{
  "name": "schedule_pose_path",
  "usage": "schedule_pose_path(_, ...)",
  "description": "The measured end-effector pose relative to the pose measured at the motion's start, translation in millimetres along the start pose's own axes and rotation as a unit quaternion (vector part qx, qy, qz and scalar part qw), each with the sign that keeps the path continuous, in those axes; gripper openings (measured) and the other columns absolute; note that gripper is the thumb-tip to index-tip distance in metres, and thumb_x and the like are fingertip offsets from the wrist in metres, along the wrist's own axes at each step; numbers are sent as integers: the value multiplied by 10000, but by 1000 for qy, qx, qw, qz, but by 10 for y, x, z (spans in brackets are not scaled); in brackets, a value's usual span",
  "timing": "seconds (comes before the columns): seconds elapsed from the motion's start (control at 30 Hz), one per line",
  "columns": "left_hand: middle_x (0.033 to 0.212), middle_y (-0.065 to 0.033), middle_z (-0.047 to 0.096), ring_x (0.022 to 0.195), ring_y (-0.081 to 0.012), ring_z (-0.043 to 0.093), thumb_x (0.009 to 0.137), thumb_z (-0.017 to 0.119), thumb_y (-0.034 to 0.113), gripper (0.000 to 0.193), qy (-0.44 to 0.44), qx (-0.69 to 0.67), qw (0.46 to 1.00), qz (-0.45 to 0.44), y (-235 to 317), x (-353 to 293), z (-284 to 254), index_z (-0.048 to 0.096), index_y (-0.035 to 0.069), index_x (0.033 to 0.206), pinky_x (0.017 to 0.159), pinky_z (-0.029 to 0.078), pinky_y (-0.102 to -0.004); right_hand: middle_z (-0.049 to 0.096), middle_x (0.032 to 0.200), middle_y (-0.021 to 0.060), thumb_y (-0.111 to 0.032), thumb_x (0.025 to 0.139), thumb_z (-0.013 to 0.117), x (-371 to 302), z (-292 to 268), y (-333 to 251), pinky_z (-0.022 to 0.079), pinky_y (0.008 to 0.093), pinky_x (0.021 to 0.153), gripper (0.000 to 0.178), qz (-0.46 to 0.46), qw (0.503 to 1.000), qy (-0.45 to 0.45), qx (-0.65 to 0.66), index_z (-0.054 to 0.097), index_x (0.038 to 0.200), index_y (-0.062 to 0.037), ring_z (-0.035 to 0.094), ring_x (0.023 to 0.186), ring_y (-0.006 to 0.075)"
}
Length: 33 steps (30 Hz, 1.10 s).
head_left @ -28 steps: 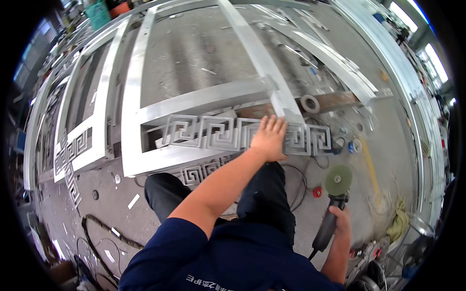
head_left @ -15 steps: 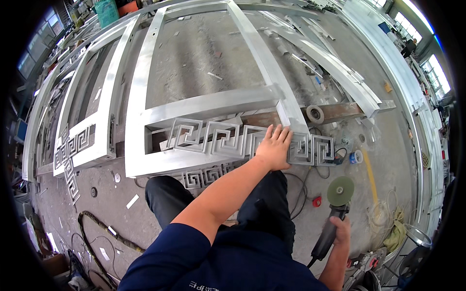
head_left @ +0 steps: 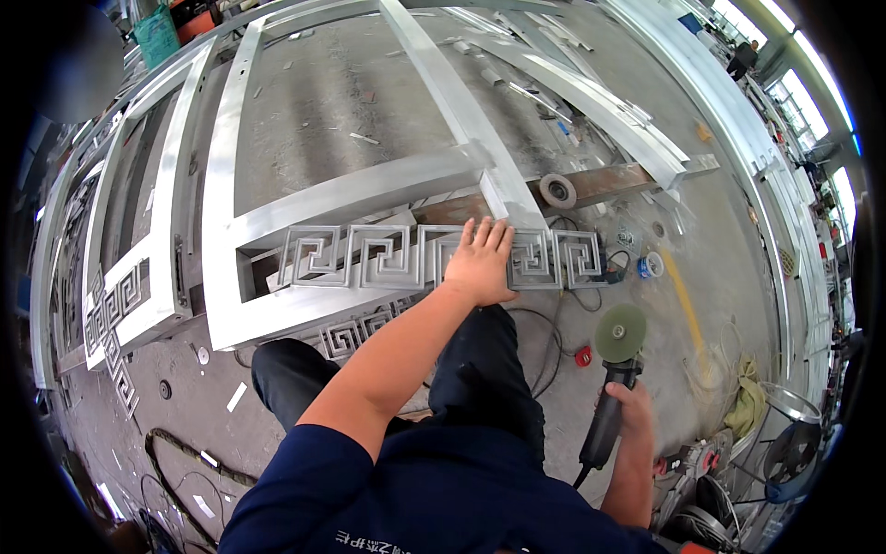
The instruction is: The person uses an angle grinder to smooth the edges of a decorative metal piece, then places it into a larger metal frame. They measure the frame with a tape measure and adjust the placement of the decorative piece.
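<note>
My left hand (head_left: 480, 263) lies flat across a grey metal strip of square spiral fretwork (head_left: 383, 257), fingers stretched out and thumb to the right. The strip rests over the near end of a large silver metal frame (head_left: 242, 226), in front of my knees. To the right, my right hand (head_left: 630, 406) is wrapped round the black body of an angle grinder (head_left: 604, 420). Its green disc (head_left: 620, 332) points away from me, apart from the strip. Whether the disc is spinning I cannot tell.
More fretwork (head_left: 341, 340) sits low by my knees, and another piece (head_left: 115, 323) leans on frames at left. A rusty beam (head_left: 609, 185) carries a round wheel (head_left: 557, 191). Cables (head_left: 558, 355), a red tape measure (head_left: 583, 355) and a can (head_left: 651, 266) lie on the floor.
The view has shifted, moving the scene left and up. The fretwork strip now lies straighter and more level under my left hand. The grinder stays in my right hand.
</note>
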<state>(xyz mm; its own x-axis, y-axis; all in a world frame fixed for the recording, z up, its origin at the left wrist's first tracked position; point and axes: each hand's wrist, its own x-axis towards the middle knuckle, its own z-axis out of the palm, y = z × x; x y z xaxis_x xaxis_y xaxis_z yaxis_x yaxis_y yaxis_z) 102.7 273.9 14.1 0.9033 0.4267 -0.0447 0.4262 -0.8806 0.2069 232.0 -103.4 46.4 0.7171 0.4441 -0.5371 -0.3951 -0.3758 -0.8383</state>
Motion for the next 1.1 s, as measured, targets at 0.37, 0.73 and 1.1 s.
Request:
schedule_pose_path(0.37,1686,-200,180,1579,-345,111,713,770,697,1295,-14,-38,999,-3,-25,40,2,187,-55,1592,1279,84,-521,660,797,135,-159,773,792,75,-36,51,591,399,587,357,7,1000,-21,17,578,1008,3,678,638,253)
schedule_pose_path(0.73,1664,-222,215,1568,-364,128,542,860,709,1445,-46,-32,998,-27,-866,-442,-331,206,-50,1583,1280,85,-527,660,812,125,-160,760,810,45,-18,39,592,385,588,387,7,999,-20,40,590,1030,7,672,628,239)
schedule_pose_path(1.1,1565,-206,376,1470,-362,336,588,864,620,1311,-6,-35,999,-37,-879,-534,-265,265,7,1580,1273,168,-498,657,818,101,-169,740,836,8,95,-88,591,371,589,441,2,999,-31,44,600,1069,6,668,641,212)
